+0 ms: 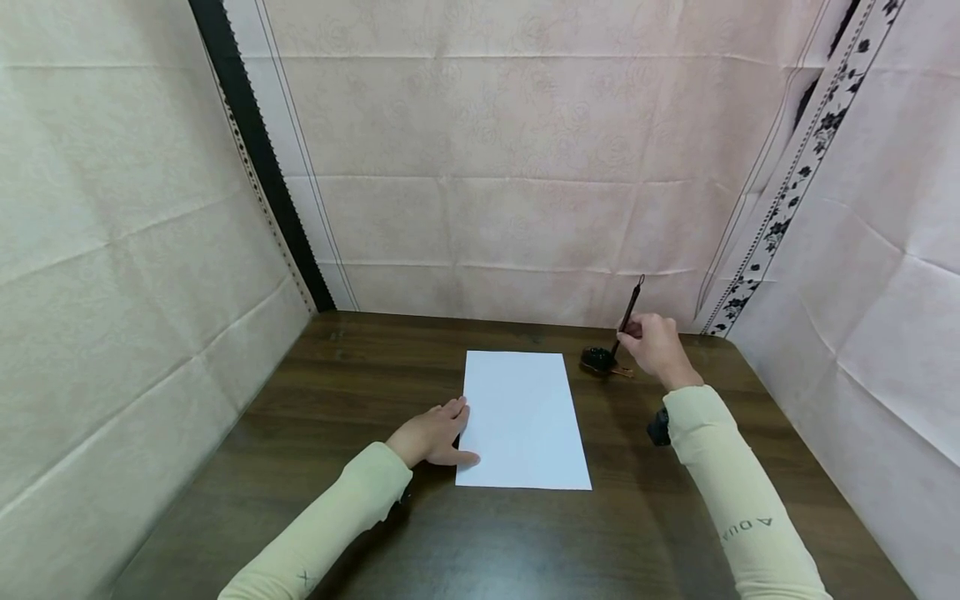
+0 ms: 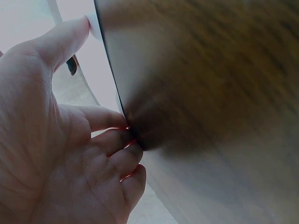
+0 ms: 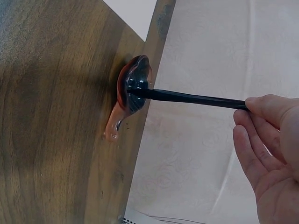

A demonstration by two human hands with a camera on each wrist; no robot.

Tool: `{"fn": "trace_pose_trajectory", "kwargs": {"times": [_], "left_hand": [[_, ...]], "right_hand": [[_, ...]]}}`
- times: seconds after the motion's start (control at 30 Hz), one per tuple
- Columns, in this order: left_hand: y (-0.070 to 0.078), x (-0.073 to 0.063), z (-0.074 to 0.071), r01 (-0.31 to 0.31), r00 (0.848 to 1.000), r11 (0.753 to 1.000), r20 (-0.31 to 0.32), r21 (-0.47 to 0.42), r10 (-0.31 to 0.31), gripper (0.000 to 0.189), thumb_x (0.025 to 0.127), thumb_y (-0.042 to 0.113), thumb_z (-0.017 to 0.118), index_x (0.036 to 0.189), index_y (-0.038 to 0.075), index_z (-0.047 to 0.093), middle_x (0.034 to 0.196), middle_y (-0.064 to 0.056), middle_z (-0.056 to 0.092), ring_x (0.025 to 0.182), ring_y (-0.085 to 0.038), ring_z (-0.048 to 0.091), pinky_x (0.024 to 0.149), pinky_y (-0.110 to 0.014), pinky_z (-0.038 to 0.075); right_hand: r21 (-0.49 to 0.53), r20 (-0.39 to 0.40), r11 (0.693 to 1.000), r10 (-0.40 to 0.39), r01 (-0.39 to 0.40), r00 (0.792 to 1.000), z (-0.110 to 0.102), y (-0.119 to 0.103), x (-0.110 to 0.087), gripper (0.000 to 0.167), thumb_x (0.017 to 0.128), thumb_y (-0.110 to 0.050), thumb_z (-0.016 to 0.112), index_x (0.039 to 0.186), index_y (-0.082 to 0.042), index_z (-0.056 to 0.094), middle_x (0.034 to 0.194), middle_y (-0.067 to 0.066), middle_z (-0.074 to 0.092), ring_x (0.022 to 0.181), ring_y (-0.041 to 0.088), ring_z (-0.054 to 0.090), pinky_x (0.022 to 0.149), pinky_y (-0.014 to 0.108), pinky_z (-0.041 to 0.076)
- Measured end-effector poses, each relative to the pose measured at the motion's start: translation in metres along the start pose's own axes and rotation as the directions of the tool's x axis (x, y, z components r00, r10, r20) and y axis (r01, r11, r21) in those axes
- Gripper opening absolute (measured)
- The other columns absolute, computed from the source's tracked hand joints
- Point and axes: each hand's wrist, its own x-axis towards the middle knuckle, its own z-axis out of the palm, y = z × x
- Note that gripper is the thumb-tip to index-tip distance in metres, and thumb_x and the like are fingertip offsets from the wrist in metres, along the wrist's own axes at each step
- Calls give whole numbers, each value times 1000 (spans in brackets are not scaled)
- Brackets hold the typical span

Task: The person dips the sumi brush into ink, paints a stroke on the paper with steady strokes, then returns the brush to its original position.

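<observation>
My right hand (image 1: 660,348) pinches the dark handle of a writing brush (image 1: 630,310) between thumb and fingers. The brush has a loop at its upper end. In the right wrist view its black tip reaches into a small reddish-brown dish (image 3: 113,127) with a short handle, holding what looks like black ink. A white sheet of paper (image 1: 525,421) lies on the table, left of the dish. On the sheet's left edge rests my left hand (image 1: 431,435), thumb spread and fingertips touching the edge.
The brown wooden table (image 1: 360,358) is bounded by pale cloth (image 1: 487,217) at the back and both sides. The dish stands near the table's back edge, to the right. Each wrist wears a dark device (image 1: 658,427), plainest on the right.
</observation>
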Motion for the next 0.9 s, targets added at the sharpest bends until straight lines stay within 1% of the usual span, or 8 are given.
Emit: {"fn": "trace_pose_trajectory", "kwargs": {"times": [0.27, 0.53, 0.7, 0.9], "left_hand": [[0, 1, 1, 2, 1000, 1000, 2, 3, -2, 96, 98, 61, 64, 164, 0, 32, 176, -15, 24, 164, -28, 25, 133, -44, 27], [0, 0, -1, 1, 1000, 1000, 8, -5, -1, 95, 99, 60, 64, 165, 0, 31, 177, -15, 22, 165, -29, 24, 134, -44, 25], [1, -1, -1, 1, 1000, 1000, 14, -2, -1, 93, 100, 58, 63, 165, -1, 30, 177, -17, 22, 165, -30, 24, 133, -47, 26], [1, -2, -2, 7, 1000, 1000, 14, -14, -6, 95, 99, 60, 64, 165, 0, 30, 177, -15, 22, 165, -28, 24, 134, -44, 25]], "right_hand": [[-13, 14, 1000, -1, 1, 1000, 0, 2, -1, 23, 106, -12, 63, 121, 0, 74, 118, 24, 76, 111, 39, 73, 96, 55, 59], [-23, 4, 1000, -15, 15, 1000, 2, 4, 0, 23, 105, -11, 63, 122, 1, 73, 116, 23, 77, 109, 40, 73, 96, 56, 59], [-30, -3, 999, -10, 10, 1000, 2, 6, 0, 22, 105, -11, 64, 121, 1, 74, 115, 23, 77, 109, 40, 73, 95, 55, 59], [-30, -2, 1000, -4, 3, 1000, 1, 6, 0, 23, 105, -10, 63, 122, 1, 73, 116, 24, 77, 110, 41, 73, 95, 56, 59]]}}
